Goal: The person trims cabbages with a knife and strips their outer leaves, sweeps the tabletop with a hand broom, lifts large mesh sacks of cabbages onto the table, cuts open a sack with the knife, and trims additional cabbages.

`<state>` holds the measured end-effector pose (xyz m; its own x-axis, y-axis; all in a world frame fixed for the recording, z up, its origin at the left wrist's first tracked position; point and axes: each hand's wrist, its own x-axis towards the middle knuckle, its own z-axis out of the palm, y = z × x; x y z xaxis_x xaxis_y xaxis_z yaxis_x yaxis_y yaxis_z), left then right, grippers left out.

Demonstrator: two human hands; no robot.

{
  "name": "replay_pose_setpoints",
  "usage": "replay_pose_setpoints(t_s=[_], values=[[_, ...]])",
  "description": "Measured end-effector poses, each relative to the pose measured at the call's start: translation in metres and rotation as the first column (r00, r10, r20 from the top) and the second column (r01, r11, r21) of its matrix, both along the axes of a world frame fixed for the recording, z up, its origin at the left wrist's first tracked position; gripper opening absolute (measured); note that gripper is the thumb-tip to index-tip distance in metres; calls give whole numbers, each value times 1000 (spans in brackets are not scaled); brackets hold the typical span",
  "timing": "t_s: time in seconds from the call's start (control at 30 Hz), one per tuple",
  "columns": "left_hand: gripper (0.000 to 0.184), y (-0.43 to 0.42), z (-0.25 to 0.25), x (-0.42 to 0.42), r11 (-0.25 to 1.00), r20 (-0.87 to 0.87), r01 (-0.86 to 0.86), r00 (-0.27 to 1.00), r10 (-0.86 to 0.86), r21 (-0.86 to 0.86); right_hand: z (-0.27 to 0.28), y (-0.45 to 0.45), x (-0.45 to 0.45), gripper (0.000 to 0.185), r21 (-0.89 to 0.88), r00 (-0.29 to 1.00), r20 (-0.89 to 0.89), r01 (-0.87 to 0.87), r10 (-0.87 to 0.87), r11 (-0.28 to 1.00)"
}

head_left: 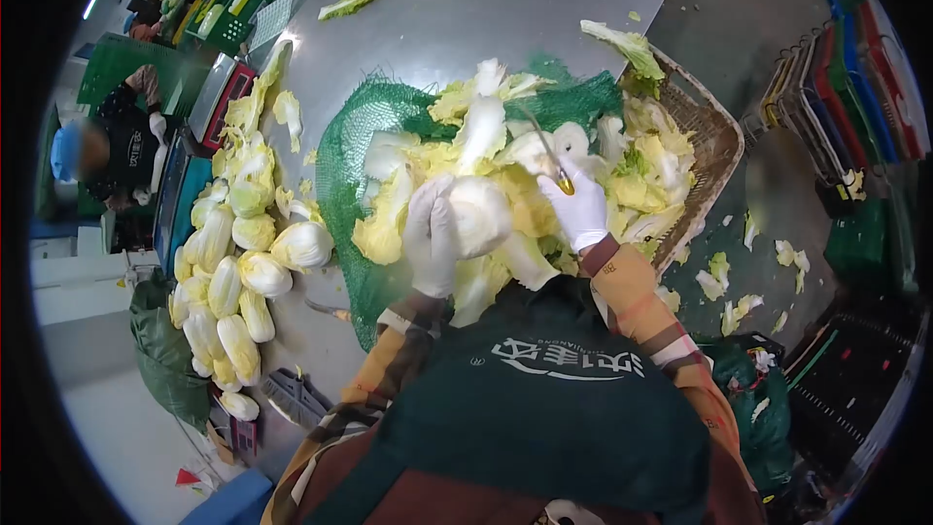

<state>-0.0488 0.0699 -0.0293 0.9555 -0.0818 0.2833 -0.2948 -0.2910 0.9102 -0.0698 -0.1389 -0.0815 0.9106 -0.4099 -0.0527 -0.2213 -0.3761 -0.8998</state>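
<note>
My left hand (432, 238), in a white glove, is wrapped round the side of a napa cabbage (479, 217) whose pale cut base faces up. My right hand (575, 202), also gloved, grips a curved knife (564, 178) by its yellowish handle. Its thin blade points away from me, over the loose leaves. Beneath both hands lies a heap of yellow and white cabbage leaves (384, 219), partly on a green mesh bag (340, 165). Part of the cabbage is hidden behind my left fingers.
Several trimmed cabbages (225, 287) are piled left on the metal table (437, 24). Another knife (328, 310) lies near the mesh bag. A wicker basket (714, 126) of leaves stands right. Leaf scraps litter the floor (714, 233). A co-worker (131, 141) is at far left, beside scales.
</note>
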Motion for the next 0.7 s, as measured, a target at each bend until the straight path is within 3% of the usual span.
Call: replay_pose_setpoints(t_s=[0.07,0.13,0.17,0.27,0.3,0.43,0.53,0.6,0.67,0.7], values=[[28,-5,1,6,1000,5,8,1000,-8,-22,54,13,1,53,185,999,36,-29,22,982],[29,-14,8,11,1000,22,6,1000,-6,17,65,32,-4,52,308,998,32,-59,52,950],[29,-19,10,14,1000,13,-2,1000,2,28,52,40,-4,54,192,990,120,-97,75,977],[29,-24,3,27,1000,-11,19,1000,-19,9,23,32,-2,53,333,982,163,-145,94,932],[29,-24,-3,30,999,-17,32,999,-32,-5,21,30,-1,50,491,984,168,-142,66,859],[28,-24,-21,43,968,-110,57,990,-86,-246,17,14,-7,49,421,985,140,-154,103,894],[28,-21,-17,50,943,-162,34,982,-92,-332,24,12,-16,40,534,994,98,-89,43,841],[28,-20,-15,48,944,-159,34,983,-91,-329,36,22,-15,57,421,997,47,-75,60,904],[27,-29,-17,45,978,-83,27,996,-45,-208,39,30,-7,67,21,995,49,-86,84,996],[27,-32,-20,43,989,-45,16,999,-23,-148,44,30,-6,92,66,995,-36,-94,97,993]])
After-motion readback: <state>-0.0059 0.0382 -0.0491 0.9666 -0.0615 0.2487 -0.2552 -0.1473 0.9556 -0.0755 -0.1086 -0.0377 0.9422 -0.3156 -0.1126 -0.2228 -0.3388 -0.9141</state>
